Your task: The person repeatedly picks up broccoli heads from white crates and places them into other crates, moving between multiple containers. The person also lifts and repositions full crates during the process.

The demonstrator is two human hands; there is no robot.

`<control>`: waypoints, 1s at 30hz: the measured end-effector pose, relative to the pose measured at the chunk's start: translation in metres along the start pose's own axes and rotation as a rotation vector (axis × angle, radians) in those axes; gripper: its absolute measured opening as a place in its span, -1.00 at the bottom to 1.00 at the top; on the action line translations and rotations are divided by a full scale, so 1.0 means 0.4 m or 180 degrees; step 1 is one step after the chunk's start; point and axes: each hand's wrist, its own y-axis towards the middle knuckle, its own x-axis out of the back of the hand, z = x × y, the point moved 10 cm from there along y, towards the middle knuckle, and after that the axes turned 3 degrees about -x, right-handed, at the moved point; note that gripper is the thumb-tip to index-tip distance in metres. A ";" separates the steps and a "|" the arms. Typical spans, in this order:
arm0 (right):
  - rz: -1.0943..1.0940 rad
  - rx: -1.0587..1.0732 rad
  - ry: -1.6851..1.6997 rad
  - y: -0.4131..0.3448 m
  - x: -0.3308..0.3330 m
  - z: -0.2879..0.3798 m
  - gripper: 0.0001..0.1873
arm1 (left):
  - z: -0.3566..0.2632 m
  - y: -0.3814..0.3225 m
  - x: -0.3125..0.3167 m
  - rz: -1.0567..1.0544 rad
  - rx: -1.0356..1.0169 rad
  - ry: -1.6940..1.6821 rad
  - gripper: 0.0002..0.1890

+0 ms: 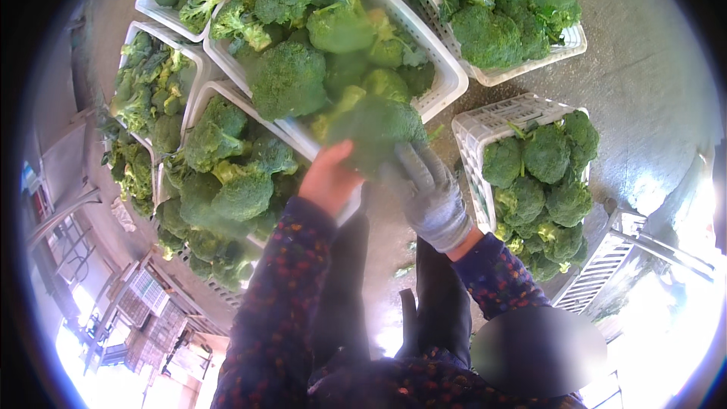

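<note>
A large head of broccoli (377, 128) is between my two hands, over the near edge of a white plastic crate (448, 94) filled with broccoli. My left hand (332, 176), bare, has its thumb against the head's left side; something pale shows beneath that hand, too blurred to name. On the right side of the same head lies my right hand (429, 196) in a grey-white work glove, fingers extended along it. The stem of this head is hidden from view. Directly behind it, more broccoli heads (289, 79) fill the crate.
Another heaped crate of broccoli (227, 187) stands close on the left, with several more beyond it. At the right is a white crate with stacked heads (477, 125); a further full one stands at the upper right (528, 71). A slatted white rack (596, 261) rests on the floor at lower right.
</note>
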 end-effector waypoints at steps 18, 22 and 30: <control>-0.0826 -0.4267 0.5105 -0.486 0.072 -0.178 -0.58 | 0.205 -0.222 -0.074 0.0065 0.0647 0.1782 -0.24; -0.1375 -0.4646 0.5015 -0.687 0.156 -0.200 -0.61 | 0.382 -0.272 -0.102 -0.0042 0.1370 0.2608 -0.31; -0.2903 -0.4300 0.3854 -1.073 0.458 -0.326 -0.66 | 0.849 -0.270 -0.280 0.0819 0.2373 0.2802 -0.34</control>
